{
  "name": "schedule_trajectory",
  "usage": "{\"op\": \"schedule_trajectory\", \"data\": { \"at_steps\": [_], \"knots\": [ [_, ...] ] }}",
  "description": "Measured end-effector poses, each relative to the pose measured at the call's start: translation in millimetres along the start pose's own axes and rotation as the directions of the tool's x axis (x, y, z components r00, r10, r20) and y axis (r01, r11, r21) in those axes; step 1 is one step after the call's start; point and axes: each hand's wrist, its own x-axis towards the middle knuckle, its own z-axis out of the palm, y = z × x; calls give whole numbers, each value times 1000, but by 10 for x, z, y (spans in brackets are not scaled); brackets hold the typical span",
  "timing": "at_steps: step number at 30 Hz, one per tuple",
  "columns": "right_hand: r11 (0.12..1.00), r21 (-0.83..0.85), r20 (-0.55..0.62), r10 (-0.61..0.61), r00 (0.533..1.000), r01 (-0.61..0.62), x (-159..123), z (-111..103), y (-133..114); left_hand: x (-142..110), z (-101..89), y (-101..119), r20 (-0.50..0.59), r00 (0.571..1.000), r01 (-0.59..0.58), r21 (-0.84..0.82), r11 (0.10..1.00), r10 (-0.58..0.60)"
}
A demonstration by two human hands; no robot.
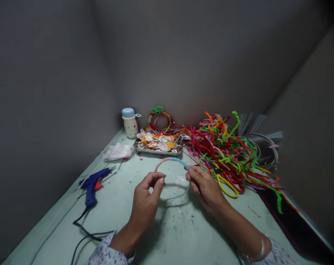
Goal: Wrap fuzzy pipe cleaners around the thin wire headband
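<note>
Chenille-wrapped hoop point(171, 159), pink and blue, held upright between the left hand point(146, 197) and right hand point(205, 186), whose fingers point(193, 176) are pressed together, pinching the band on either side. Just beyond the right hand lie yellow-handled scissors point(224, 187) against a tangled heap of fuzzy pipe cleaners point(222, 147). Left of the left hand, a blue glue gun point(92, 186) rests on the pale green worktop point(178, 224); ahead sits a metal tray point(158, 153) of cut shapes.

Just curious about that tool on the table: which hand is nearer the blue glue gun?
Left. The left hand is to the right of the glue gun, with table between them. The right hand, at one end of the fuzzy band, is farther right, beyond the left hand.
</note>
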Motion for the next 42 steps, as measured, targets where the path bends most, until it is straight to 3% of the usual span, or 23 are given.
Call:
{"op": "schedule_trajectory", "data": {
  "at_steps": [5,8,10,13,17,20,24,29,31,33,35,38,40,42],
  "knots": [
    [995,-87,77,63,995,-57,0,-14,-50,36,-64,49,-146,981,-116,62,991,124],
    [980,-186,147,101,984,-73,-20,-15,-104,103,-124,43,-131,990,-66,-35,997,61],
    [972,-224,179,115,977,-74,-36,-6,-118,159,-153,0,-48,995,75,-211,975,-87],
    [966,-249,196,119,973,-68,-52,16,-91,223,-166,-84,87,968,251,-407,878,-236],
    [967,-245,171,112,979,-68,-48,43,-3,230,-144,-141,312,905,408,-434,803,-290],
    [970,-232,161,109,981,-70,-35,46,52,212,-129,-154,386,877,442,-414,796,-287],
    [965,-256,147,99,984,-59,-19,33,83,232,-132,-188,406,864,476,-468,745,-297],
    [941,-336,132,80,988,-31,12,-18,46,295,-155,-211,325,874,486,-599,636,-362],
    [920,-393,81,46,996,-11,64,-90,-18,312,-168,-206,302,870,488,-643,590,-390],
    [876,-479,-13,-67,998,52,157,-212,-132,322,-180,-199,278,868,481,-676,558,-412],
    [788,-600,-99,-248,964,141,287,-379,-298,328,-189,-193,267,873,467,-698,543,-407],
    [617,-756,-182,-520,835,219,516,-669,-594,336,-192,-189,264,872,463,-715,524,-412],
    [496,-848,-204,-631,748,186,666,-859,-763,341,-188,-189,270,860,479,-716,507,-432],
    [367,-924,-189,-686,703,110,796,-1030,-870,347,-183,-190,279,847,497,-718,487,-453]
  ]
}}
